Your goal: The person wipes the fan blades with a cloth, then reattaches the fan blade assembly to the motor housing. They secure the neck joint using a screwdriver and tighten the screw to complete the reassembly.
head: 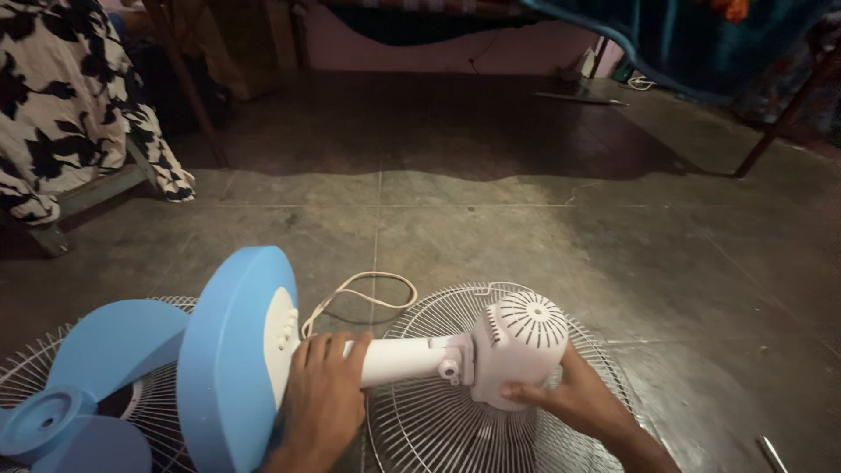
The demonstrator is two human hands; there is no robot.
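Far left, a blue blade [83, 385] lies on a grille [26, 372]. Your left hand [322, 398] grips the white neck [399, 359] beside the blue base [229, 359]. Your right hand [574, 398] cups the motor housing [517, 346], above a second grille [438, 429] on the floor [526, 219].

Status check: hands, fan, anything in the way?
Left hand grips white fan stand. Right hand cups motor housing. Fan lies over wire guard; blue blades at left.

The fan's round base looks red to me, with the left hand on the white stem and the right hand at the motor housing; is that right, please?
Not quite: the head view shows the round base is light blue, not red. The left hand is on the white stem, and the right hand is at the motor housing.
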